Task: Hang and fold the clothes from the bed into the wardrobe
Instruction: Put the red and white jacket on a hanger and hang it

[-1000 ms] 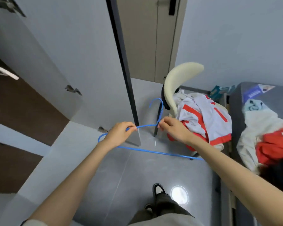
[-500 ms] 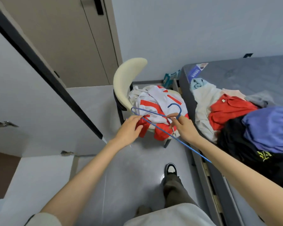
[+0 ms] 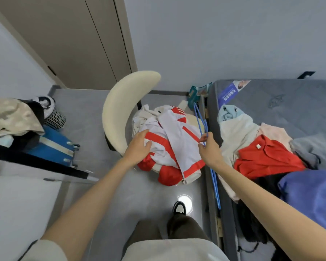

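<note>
A white and red jacket (image 3: 179, 140) lies bunched on the cream chair (image 3: 119, 108) in the middle of the view. My left hand (image 3: 138, 146) rests on its left side with the fingers spread over the cloth. My right hand (image 3: 209, 147) pinches a thin blue wire hanger (image 3: 200, 121), which stands edge-on between the chair and the bed (image 3: 290, 102). On the bed lie a pale cream garment (image 3: 237, 134), a red shirt (image 3: 265, 159), a purple garment (image 3: 312, 193) and dark clothes (image 3: 260, 219).
A black wardrobe door edge (image 3: 36, 162) crosses the left side, with a blue suitcase (image 3: 51, 146) and a mesh bin (image 3: 55, 119) behind it. A beige door (image 3: 73, 38) stands at the back. My shoe (image 3: 179, 208) is on the grey floor.
The view swung right from the wardrobe to the chair and bed. My left hand let go of the hanger and landed on the jacket. My right hand carried the hanger toward the bed edge.
</note>
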Available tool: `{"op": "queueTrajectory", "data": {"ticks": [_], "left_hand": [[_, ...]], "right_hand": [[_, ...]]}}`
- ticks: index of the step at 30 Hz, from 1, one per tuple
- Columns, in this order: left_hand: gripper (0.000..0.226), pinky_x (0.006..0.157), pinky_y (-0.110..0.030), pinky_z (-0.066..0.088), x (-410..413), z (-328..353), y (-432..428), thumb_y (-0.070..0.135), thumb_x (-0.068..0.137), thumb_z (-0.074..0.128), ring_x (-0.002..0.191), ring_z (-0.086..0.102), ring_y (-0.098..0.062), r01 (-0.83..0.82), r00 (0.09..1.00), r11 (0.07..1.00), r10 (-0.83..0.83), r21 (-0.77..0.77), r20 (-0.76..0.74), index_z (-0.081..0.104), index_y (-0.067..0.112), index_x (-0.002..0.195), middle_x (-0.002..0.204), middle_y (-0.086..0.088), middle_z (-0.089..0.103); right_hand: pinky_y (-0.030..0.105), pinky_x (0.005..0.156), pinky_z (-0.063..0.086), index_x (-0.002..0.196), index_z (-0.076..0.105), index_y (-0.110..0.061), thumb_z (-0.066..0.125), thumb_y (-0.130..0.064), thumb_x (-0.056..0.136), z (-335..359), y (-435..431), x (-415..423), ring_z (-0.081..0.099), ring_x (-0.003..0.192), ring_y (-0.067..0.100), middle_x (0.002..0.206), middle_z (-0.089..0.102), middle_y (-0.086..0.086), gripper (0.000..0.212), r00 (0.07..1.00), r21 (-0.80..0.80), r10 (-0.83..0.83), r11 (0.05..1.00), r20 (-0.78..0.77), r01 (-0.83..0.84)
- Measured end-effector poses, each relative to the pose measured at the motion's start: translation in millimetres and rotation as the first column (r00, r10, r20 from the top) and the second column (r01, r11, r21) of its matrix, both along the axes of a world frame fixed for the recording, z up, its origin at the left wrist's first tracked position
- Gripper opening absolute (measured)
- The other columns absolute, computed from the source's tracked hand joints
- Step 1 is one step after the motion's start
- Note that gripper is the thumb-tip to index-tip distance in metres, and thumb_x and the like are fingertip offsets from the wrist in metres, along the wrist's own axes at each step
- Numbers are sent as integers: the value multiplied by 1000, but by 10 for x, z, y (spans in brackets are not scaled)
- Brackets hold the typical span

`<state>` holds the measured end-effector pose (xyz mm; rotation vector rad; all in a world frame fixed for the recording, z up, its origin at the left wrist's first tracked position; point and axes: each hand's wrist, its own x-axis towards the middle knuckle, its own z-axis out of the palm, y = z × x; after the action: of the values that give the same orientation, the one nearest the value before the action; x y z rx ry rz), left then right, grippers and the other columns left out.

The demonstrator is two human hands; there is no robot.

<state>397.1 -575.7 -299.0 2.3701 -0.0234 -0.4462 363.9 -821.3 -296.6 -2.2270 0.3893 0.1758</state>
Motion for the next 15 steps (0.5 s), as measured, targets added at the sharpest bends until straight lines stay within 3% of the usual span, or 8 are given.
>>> {"op": "queueTrajectory", "data": {"ticks": [2, 5, 7, 9, 11, 15], "left_hand": [[49, 112, -40, 31, 242, -119, -43, 15, 96, 47, 134, 39, -26, -38, 999, 998, 36, -56, -32, 37, 8, 144, 146, -13, 40], [44, 109, -43, 36, 583, -342, -80, 9, 95, 45, 130, 44, -28, -84, 995, 990, 76, -117, -67, 41, 4, 139, 140, -15, 47], [41, 106, -43, 39, 797, -510, -84, 6, 95, 44, 125, 48, -28, -137, 988, 979, 126, -149, -84, 45, 3, 136, 135, -15, 52], [40, 104, -43, 40, 1025, -711, -64, 4, 95, 44, 122, 50, -27, -160, 985, 973, 146, -164, -96, 47, 4, 135, 132, -13, 54], [46, 109, -42, 36, 1255, -925, -24, 8, 95, 45, 130, 44, -27, -171, 980, 974, 152, -149, -132, 40, 6, 141, 140, -13, 47], [54, 114, -37, 26, 1677, -1386, 59, 15, 97, 46, 139, 31, -26, -267, 941, 958, 236, -106, -241, 28, 8, 147, 150, -11, 33]], "right_hand": [[15, 63, 38, 104, 37, -10, 49, 0, 91, -71, -9, 246, 51, 82, 15, 106, 52, 7, 20, 999, -16, 26, 1000, -32, -26], [34, 81, 50, 104, 35, -7, 54, 2, 89, -231, 59, 632, 53, 96, 25, 111, 50, 13, 26, 991, -22, 94, 995, -96, -96], [25, 73, 49, 102, 31, -11, 56, 0, 89, -395, 130, 890, 51, 90, 21, 106, 47, 10, 31, 984, -37, 121, 991, -129, -126], [17, 62, 38, 101, 29, -13, 59, 0, 88, -587, 207, 1154, 47, 83, 18, 100, 45, 9, 35, 981, -76, 123, 988, -150, -135], [24, 64, 42, 106, 32, -9, 60, -1, 87, -795, 279, 1405, 49, 83, 21, 100, 48, 13, 35, 975, -116, 113, 984, -190, -137], [40, 84, 49, 121, 33, -1, 63, -8, 87, -1263, 403, 1856, 53, 98, 31, 111, 51, 20, 46, 959, -158, 100, 977, -266, -146]]}}
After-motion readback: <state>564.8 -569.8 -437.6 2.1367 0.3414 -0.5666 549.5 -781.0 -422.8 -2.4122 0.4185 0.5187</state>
